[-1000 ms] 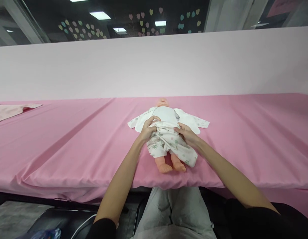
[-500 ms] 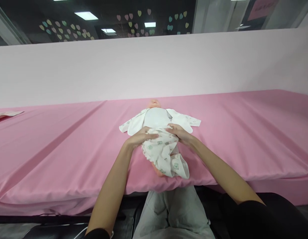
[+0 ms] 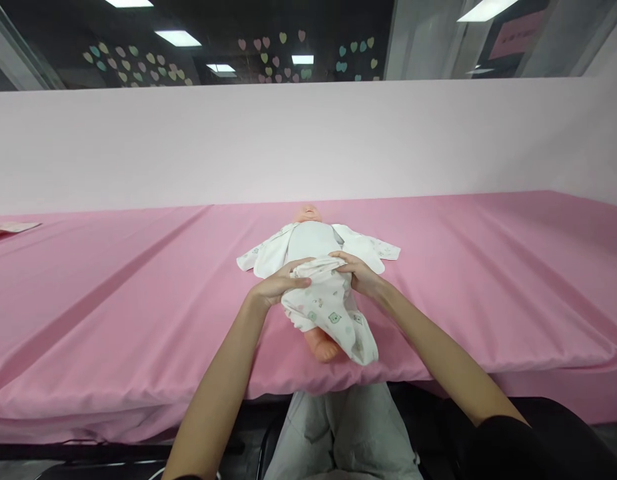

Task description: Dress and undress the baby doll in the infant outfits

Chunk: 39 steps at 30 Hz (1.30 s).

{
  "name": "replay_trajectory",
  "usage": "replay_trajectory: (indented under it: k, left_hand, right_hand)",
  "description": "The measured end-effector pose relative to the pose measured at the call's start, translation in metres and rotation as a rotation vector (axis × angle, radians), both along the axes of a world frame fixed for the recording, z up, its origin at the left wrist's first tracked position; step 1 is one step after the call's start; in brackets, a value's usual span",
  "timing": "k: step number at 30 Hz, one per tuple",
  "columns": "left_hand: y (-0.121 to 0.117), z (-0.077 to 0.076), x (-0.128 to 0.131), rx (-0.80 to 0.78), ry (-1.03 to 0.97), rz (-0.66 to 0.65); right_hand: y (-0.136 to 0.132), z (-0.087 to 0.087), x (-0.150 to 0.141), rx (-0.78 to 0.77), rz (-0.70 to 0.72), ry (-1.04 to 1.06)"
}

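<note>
I am looking down at a baby doll (image 3: 311, 235) lying on its back on the desk (image 3: 113, 280), its head pointing away from me and its legs toward the near edge; the doll is sitting right between my two hands, just ahead of my lap. My left hand (image 3: 277, 287) is curling around the left side of the doll's waist, fingers closing on the bunched waistband of the printed trousers (image 3: 333, 317); my right hand (image 3: 356, 272) is gripping the same waistband from the other side, so both hands are clamping cloth and nearly touching each other across the doll's belly. The trousers are trailing from my hands toward me, covering the legs; one bare foot (image 3: 322, 347) is poking out beneath the cloth near the desk's edge; the loose trouser end is hanging close to that edge. An open white jacket (image 3: 376, 248) is spreading out flat under the doll, its sleeves reaching to either side beyond my hands. A pale pink cloth (image 3: 8, 229) is lying far off to the left; a pale partition (image 3: 188, 147) is standing behind the desk.
</note>
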<state>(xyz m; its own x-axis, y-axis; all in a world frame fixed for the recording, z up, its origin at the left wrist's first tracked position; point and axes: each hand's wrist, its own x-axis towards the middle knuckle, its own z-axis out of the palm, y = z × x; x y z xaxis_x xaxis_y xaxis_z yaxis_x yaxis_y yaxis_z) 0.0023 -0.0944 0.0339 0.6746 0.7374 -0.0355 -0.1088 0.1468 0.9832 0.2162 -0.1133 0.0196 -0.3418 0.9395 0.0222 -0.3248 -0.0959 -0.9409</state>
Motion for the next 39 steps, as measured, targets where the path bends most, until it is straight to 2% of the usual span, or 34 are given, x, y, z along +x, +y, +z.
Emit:
replay_trajectory:
  k: [2,4,6,11,14,16,19,23,25,28,31,33,36,39]
  left_hand:
    - [0.002,-0.002,-0.002,0.059,-0.124,0.074]
    - [0.003,-0.003,0.001,0.086,-0.216,0.132]
    - [0.001,-0.003,0.007,0.052,-0.232,0.138]
    - [0.000,-0.003,0.019,-0.038,-0.115,0.099]
    - [0.003,-0.005,0.020,-0.046,-0.127,0.142]
    - [0.006,-0.009,0.021,-0.054,-0.163,0.207]
    - [0.010,-0.013,0.024,-0.082,-0.208,0.305]
    - [0.010,-0.015,0.029,-0.121,-0.238,0.381]
    - [0.007,-0.014,0.029,-0.120,-0.251,0.401]
    - [0.002,-0.010,0.026,-0.072,-0.229,0.347]
    - [-0.003,-0.005,0.020,0.045,-0.059,0.122]
    - [-0.005,-0.003,0.018,0.101,0.051,0.022]
    - [-0.004,-0.006,0.019,0.062,0.019,0.037]
    - [0.000,-0.012,0.021,-0.022,-0.151,0.143]
  right_hand:
    - [-0.005,0.004,0.000,0.033,0.139,-0.103]
    - [-0.009,0.006,0.000,0.065,0.176,-0.220]
    - [-0.012,0.006,-0.002,0.064,0.100,-0.245]
    - [-0.008,0.001,-0.007,0.014,-0.055,-0.124]
    - [-0.003,-0.002,-0.008,0.012,-0.172,-0.093]
    - [-0.001,-0.003,-0.008,0.024,-0.201,-0.110]
    - [-0.004,-0.002,-0.007,0.078,-0.108,-0.129]
    - [-0.011,0.001,-0.004,0.113,0.180,-0.132]
    - [-0.012,0.001,-0.004,0.080,0.198,-0.183]
    - [-0.010,-0.002,-0.005,0.031,-0.007,-0.118]
    - [-0.004,-0.006,-0.009,0.014,-0.237,-0.012]
    - [-0.001,-0.008,-0.011,0.011,-0.318,-0.003]
    - [-0.001,-0.009,-0.011,0.040,-0.325,0.013]
    - [-0.005,-0.007,-0.009,0.092,-0.115,-0.027]
